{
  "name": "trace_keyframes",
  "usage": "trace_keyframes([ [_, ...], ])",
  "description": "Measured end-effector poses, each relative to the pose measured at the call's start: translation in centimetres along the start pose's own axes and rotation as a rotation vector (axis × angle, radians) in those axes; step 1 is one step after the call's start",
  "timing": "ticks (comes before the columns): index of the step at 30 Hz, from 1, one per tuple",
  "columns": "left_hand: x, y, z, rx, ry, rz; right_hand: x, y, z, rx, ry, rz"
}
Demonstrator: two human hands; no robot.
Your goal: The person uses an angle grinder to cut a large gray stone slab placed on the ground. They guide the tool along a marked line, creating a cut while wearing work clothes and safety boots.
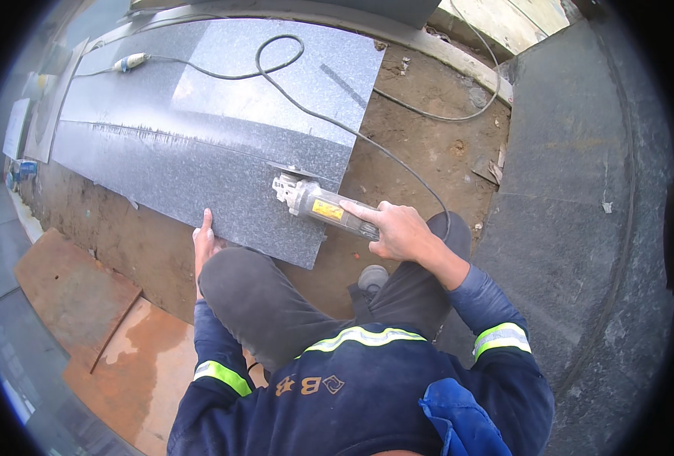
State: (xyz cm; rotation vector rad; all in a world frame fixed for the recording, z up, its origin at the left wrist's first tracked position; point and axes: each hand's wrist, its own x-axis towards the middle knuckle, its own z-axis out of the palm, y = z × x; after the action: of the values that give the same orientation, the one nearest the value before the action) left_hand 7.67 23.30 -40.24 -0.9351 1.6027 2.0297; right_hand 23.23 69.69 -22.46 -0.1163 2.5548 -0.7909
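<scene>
My right hand [399, 230] is wrapped round the body of an angle grinder [325, 207], a dusty grey tool with a yellow label. Its disc [300, 172] meets a speckled grey stone slab [238, 190] near the slab's right edge. Leftward from the disc runs a dark cut line, with pale dust spread along it. At the slab's near edge is my left hand [204, 242], thumb up on the top face. The left fingers are mostly hidden below the edge and behind my knee.
A power cord [337, 121] loops over the slab to a white plug connector [131, 62] at the far left. Brown dirt [413, 163] surrounds the slab. Large dark slabs [565, 190] lie on the right; rusty-brown sheets [78, 296] lie at the left. My bent knees flank the near edge.
</scene>
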Motion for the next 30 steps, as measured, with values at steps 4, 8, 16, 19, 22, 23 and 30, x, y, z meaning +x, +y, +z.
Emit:
trace_keyframes([
  [4,0.1,-0.2,-0.2,-0.005,-0.013,0.017,0.9,-0.1,0.2,0.023,-0.008,0.024],
  [8,-0.5,0.0,0.6,-0.007,0.047,-0.001,2.4,-0.2,0.9,0.077,0.011,-0.004],
  [16,-0.9,0.2,1.2,0.001,0.042,0.015,4.6,-0.8,1.7,0.040,0.028,-0.031],
  [19,-0.7,0.0,1.4,0.019,0.099,-0.001,3.5,-0.9,0.9,0.046,-0.002,0.010],
  [22,-0.3,0.0,0.8,0.007,0.066,-0.006,1.8,-0.3,0.7,0.017,0.013,0.006],
  [23,-0.1,-0.1,0.5,0.014,0.086,-0.002,1.3,0.0,0.7,0.012,0.022,-0.004],
  [30,0.4,-0.6,0.5,0.045,0.139,-0.011,0.4,0.4,0.4,0.000,0.026,-0.003],
])
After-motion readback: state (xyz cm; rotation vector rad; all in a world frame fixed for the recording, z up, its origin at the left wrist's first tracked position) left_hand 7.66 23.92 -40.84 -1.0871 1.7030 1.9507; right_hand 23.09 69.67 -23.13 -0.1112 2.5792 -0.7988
